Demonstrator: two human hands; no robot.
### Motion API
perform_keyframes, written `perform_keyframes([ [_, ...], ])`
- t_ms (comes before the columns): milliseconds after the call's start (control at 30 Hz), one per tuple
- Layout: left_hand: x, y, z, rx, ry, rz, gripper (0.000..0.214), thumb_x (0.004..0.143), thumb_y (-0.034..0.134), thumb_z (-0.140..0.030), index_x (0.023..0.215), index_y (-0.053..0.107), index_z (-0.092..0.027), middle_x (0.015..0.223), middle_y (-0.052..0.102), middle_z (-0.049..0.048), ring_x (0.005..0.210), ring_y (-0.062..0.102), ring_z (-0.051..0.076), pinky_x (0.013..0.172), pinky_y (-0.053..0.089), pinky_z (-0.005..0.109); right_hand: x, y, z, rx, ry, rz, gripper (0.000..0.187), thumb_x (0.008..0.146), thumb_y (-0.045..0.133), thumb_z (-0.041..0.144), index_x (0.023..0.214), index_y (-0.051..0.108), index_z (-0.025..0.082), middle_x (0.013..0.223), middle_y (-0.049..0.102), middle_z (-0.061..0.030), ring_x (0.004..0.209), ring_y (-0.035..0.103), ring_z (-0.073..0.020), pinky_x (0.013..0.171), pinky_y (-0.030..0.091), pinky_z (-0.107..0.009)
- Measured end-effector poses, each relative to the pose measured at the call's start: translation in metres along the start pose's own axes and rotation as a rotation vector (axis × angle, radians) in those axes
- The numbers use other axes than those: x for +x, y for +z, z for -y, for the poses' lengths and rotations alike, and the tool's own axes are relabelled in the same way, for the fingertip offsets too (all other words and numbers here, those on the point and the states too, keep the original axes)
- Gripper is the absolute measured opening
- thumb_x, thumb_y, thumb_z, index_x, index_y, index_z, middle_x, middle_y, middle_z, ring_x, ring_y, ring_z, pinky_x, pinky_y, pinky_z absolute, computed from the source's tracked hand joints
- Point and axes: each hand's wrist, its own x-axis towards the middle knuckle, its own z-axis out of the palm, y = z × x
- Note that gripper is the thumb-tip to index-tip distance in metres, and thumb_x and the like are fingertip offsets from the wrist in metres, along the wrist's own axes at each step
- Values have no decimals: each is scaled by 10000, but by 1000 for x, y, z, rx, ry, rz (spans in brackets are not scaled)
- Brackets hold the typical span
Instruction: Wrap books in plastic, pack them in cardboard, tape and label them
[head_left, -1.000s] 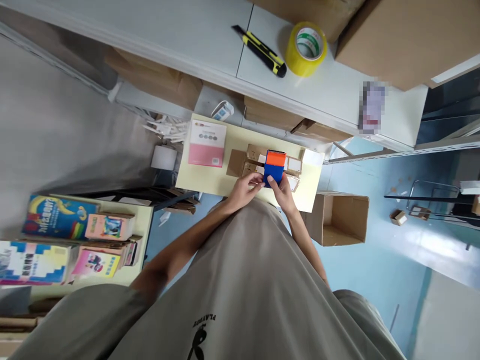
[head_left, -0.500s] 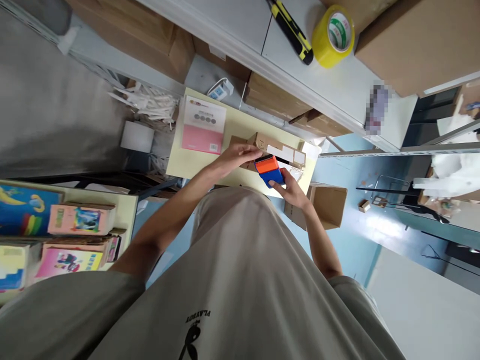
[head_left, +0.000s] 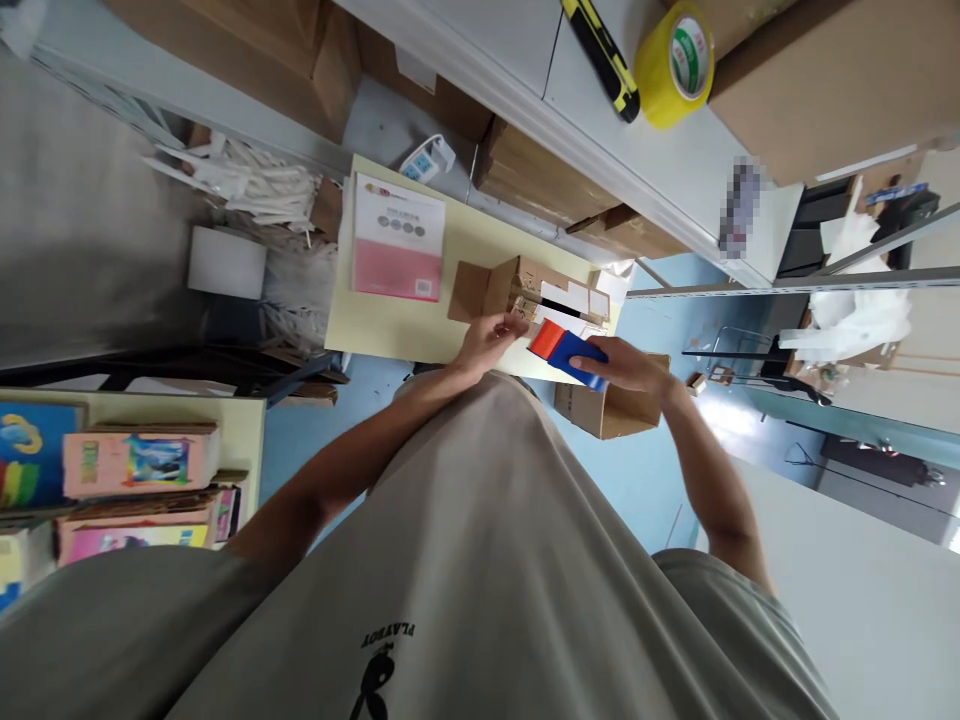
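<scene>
My right hand [head_left: 619, 362] is wrapped round the blue end of a blue-and-orange block-shaped thing [head_left: 564, 352]. Its exact kind does not show; the orange end points left towards my other hand. My left hand [head_left: 486, 342] has its fingers curled together at the near side of a small brown carton [head_left: 501, 284]. What those fingertips hold, if anything, is too small to make out. White labels and a dark gap show on the carton, and one flap sticks out to the left. It lies on a pale yellow table [head_left: 420, 335].
A pink-and-white booklet [head_left: 397, 240] lies on the table's left. On the shelf above are a utility knife [head_left: 604, 62] and yellow tape roll [head_left: 671, 70]. An open cardboard box [head_left: 611, 410] stands on the floor at right. Books [head_left: 142, 460] are stacked at lower left.
My right hand has moved right with the blue-and-orange thing, away from my left hand, which touched its top edge before. More of the carton shows now. The view has shifted slightly.
</scene>
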Motion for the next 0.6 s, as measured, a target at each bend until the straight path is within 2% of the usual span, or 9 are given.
perform_keyframes([
  [100, 14, -12, 8, -93, 12, -145, 247, 929, 952, -426, 916, 830, -211, 844, 810, 31, 754, 696, 152, 694, 538, 263, -27, -43, 3, -26, 118, 83, 791, 913, 748, 1023, 903, 726, 233, 842, 827, -91, 731, 750, -235, 652, 542, -350],
  [167, 28, -18, 14, -137, 5, -166, 298, 903, 983, -447, 880, 803, -210, 786, 761, 11, 685, 631, 129, 643, 490, 252, -41, -66, 10, -21, 198, 60, 783, 911, 769, 1016, 898, 734, 234, 778, 813, -82, 670, 739, -224, 608, 530, -346],
  [233, 39, -20, 20, -169, -27, -149, 322, 887, 1005, -436, 851, 777, -213, 750, 715, -7, 635, 574, 111, 607, 448, 246, -46, -79, 21, -28, 228, 21, 788, 900, 782, 1018, 889, 742, 232, 748, 802, -80, 643, 730, -219, 588, 517, -346],
  [333, 54, -19, 29, -208, -84, -147, 312, 899, 1010, -404, 854, 762, -220, 733, 671, -25, 607, 532, 101, 583, 414, 238, -35, -84, 43, -79, 189, -46, 813, 903, 752, 1036, 861, 753, 224, 755, 801, -83, 658, 734, -220, 612, 512, -358],
  [467, 73, -14, 42, -244, -197, -203, 246, 929, 970, -309, 860, 755, -213, 756, 678, -25, 628, 538, 105, 608, 431, 240, -4, -83, 72, -269, 130, -127, 786, 950, 731, 1006, 808, 732, 234, 697, 739, -49, 661, 703, -209, 643, 466, -364],
  [600, 92, -7, 61, -217, -264, -219, 289, 937, 965, -352, 840, 723, -227, 702, 600, -53, 616, 496, 112, 619, 426, 253, 23, -84, 87, -429, 65, -165, 715, 997, 746, 936, 877, 764, 231, 651, 664, -32, 703, 691, -230, 687, 465, -380],
])
